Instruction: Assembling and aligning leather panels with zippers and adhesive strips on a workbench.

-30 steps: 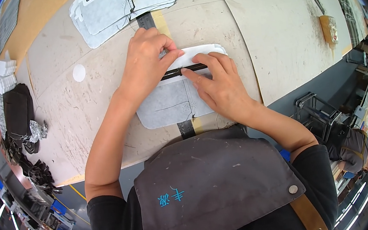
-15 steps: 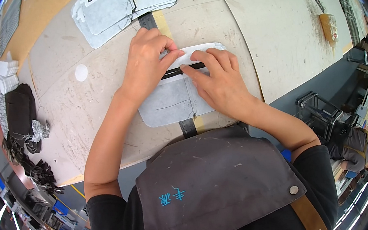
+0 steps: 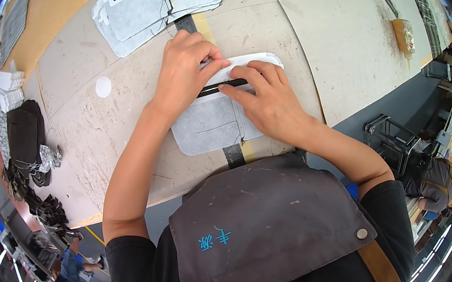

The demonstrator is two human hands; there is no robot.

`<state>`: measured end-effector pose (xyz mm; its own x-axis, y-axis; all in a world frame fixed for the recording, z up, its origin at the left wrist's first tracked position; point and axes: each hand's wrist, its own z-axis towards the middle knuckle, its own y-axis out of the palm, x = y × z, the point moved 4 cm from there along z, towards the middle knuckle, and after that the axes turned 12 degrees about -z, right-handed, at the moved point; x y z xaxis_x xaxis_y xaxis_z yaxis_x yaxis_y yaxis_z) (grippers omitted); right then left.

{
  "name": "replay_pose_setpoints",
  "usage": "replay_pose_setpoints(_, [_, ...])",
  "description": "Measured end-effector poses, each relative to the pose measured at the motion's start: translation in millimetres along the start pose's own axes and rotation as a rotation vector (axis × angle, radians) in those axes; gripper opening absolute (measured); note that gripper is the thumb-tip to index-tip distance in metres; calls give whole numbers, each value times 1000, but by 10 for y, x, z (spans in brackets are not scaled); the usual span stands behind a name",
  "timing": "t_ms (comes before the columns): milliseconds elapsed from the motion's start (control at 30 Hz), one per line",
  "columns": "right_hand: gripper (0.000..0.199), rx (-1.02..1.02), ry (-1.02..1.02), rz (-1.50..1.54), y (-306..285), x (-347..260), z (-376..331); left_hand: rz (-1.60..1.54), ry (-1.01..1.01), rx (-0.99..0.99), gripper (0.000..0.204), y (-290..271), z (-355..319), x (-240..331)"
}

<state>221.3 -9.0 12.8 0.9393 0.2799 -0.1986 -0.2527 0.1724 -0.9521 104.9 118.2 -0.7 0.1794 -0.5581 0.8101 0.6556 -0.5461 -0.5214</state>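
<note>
Workbench: a broad, pale, scuffed worktable [image 3: 123, 119] fills the upper part of the view, its near edge running just in front of the person's dark apron [image 3: 269, 225].
Fabric stack: a pile of grey felt panels [image 3: 155, 10] lies at the far side of the table, well apart from the hands.
Dark pile: black fabric pieces [image 3: 22, 136] lie near the table's left end.
Work piece: a grey felt panel [image 3: 208, 129] lies flat at the table's near middle, over a dark strip that runs away from the person; a white piece [image 3: 253, 62] sits at its far edge.
Slot: a narrow black slit [image 3: 220, 87], possibly a zipper opening, crosses the panel between the two hands.
Left hand: left hand [image 3: 187, 70] is curled, fingertips pressed down at the slit's far side.
Right hand: right hand [image 3: 269, 102] lies flat, fingers spread on the panel, fingertips at the slit.
Small mark: a white round disc [image 3: 103, 87] lies left of the hands.
</note>
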Motion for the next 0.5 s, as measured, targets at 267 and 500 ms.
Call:
replay_pose_setpoints(267, [44, 6, 8, 82, 38, 10, 48, -20, 68, 1, 16, -41, -48, 16])
replay_pose_setpoints(500, [46, -35, 19, 130, 31, 41, 42, 9, -68, 66, 19, -334, -382, 5])
